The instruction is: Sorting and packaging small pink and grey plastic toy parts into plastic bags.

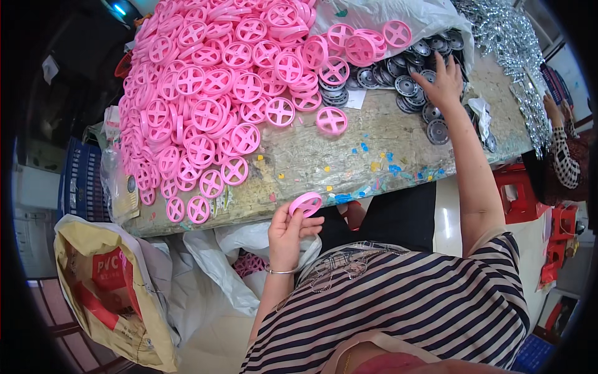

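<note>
Between the thumb and fingers of my left hand [291,234] is a pink plastic wheel ring [305,204] with cross spokes, just off the table's near edge. My right hand [443,84] reaches out over a heap of dark grey wheel discs [408,85] at the back right, fingers spread. Whether its fingertips touch a disc cannot be made out. A large pile of pink wheel rings [205,112] covers the left of the table. One single pink ring [331,120] lies apart near the middle, and a small stack of grey discs [334,93] stands beside the pile.
The worn table [299,156] carries scattered blue and yellow scraps. A white plastic bag [398,19] lies behind the discs, silver tinsel [507,50] at the far right. Below left stands an open sack [68,249]. Red stools [520,193] and another person's sleeve [564,156] are at right.
</note>
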`<state>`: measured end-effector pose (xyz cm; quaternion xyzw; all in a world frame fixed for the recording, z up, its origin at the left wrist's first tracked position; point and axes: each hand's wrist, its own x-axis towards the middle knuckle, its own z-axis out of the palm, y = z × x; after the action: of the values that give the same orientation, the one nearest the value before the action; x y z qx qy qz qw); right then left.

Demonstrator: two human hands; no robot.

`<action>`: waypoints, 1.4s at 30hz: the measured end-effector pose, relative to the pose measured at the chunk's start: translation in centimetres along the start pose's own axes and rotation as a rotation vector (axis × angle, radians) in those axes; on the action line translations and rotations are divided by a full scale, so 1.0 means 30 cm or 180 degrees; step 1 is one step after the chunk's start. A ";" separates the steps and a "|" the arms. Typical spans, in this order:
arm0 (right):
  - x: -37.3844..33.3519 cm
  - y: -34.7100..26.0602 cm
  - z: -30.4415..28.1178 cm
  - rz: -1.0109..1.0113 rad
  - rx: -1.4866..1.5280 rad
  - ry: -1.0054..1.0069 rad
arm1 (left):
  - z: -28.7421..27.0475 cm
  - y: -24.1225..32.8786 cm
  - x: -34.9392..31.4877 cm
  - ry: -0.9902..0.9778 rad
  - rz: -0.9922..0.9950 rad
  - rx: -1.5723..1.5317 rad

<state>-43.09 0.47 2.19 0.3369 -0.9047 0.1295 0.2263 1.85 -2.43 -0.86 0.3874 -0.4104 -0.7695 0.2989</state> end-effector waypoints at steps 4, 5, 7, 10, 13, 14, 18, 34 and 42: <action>-0.017 0.081 0.078 0.0336 0.0141 -0.0238 | -0.025 0.001 -0.004 -0.0203 0.0144 -0.0267; -0.032 0.097 0.093 0.0292 0.0415 -0.0249 | -0.027 0.007 -0.006 -0.0211 0.0135 -0.0261; -0.074 0.077 0.095 0.0238 -0.0037 -0.0354 | -0.020 0.003 -0.004 -0.0336 0.0316 -0.0245; -0.125 0.018 0.066 -0.0284 0.0383 -0.0226 | -0.053 -0.015 0.005 -0.0365 0.0081 -0.0432; -0.202 -0.115 0.036 -0.0742 0.0653 -0.0038 | -0.053 -0.011 -0.001 -0.0242 0.0095 -0.0381; -0.214 -0.147 0.030 -0.0795 0.0759 -0.0053 | -0.051 -0.016 0.001 -0.0252 0.0095 -0.0373; -0.256 -0.264 0.005 -0.1020 0.1061 -0.0146 | -0.036 -0.018 0.005 -0.0197 0.0535 -0.0158; -0.596 -0.064 -0.189 -0.0926 0.0761 -0.0841 | -0.019 -0.015 -0.013 -0.0081 0.0350 -0.0104; -0.446 -0.243 -0.082 -0.1123 0.0910 -0.1175 | 0.011 0.023 -0.036 0.0078 -0.0064 -0.0063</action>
<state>-28.45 3.42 -1.72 0.5353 -0.8306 0.1508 0.0271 2.22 -1.80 0.24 0.3979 -0.3951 -0.7717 0.3001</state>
